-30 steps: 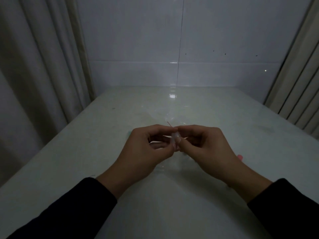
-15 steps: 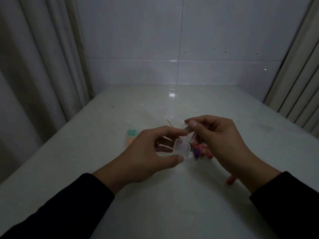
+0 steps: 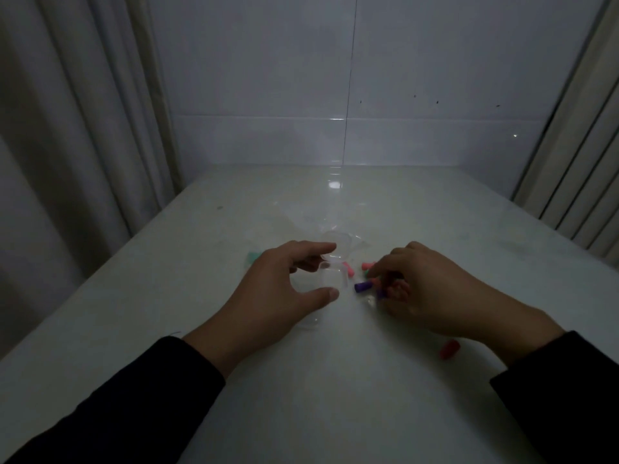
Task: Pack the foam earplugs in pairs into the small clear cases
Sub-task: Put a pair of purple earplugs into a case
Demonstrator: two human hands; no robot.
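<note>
Reading from the left with the open clear case (image 3: 331, 277) as my landmark, I see a teal earplug (image 3: 254, 255) on the worktop (image 3: 335, 396) well left of the case, partly behind my left hand (image 3: 268, 293). That hand is curled round the case, forefinger at its far edge and thumb at its near side; it seems to be steadying it, though in this dim light I cannot tell how firmly it grips. Another clear case (image 3: 338, 242) lies just beyond the landmark. Just right of the case are a pink earplug (image 3: 348, 268) and a purple earplug (image 3: 363, 286), with a few more coloured ones partly hidden under my right hand (image 3: 418, 293). Its fingers are bent down among them, apparently pinching at one; I cannot tell whether it has hold of any. A red earplug (image 3: 449, 348) sits farther right and nearer me, apart. I judge the plugs light, soft and springy, best pinched at mid-length; the case looks thin, slick and easy to skid, so hold its side walls.
</note>
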